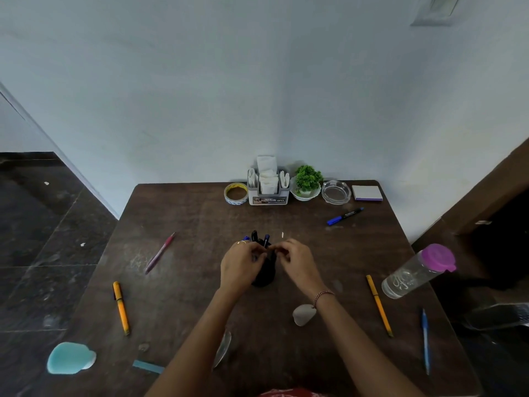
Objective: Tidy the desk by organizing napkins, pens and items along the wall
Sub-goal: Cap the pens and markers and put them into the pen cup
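1. At the near left corner of the desk we see a teal pad and a teal strip; farther in lies a yellow pen, and beyond it a pink pen slants alone on the wood.
2. Against the wall runs a row: a tape roll just beside the napkin holder, which is packed with white napkins.
3. At mid-desk, well apart from that row, stands the black pen holder with dark pens upright in it; the left hand curls its fingers round the holder's left side and grips it; the right hand meets it at the rim, fingers bent close together; whether they pinch a pen or the rim we cannot tell.
4. Just beside the right wrist lies a grey stone.
5. The wall row goes on with a potted plant, a glass ashtray and a note pad; near them lies a blue marker.
6. On the right side we find a yellow pencil, a blue pen and, at the desk's edge, a clear bottle with a purple cap.
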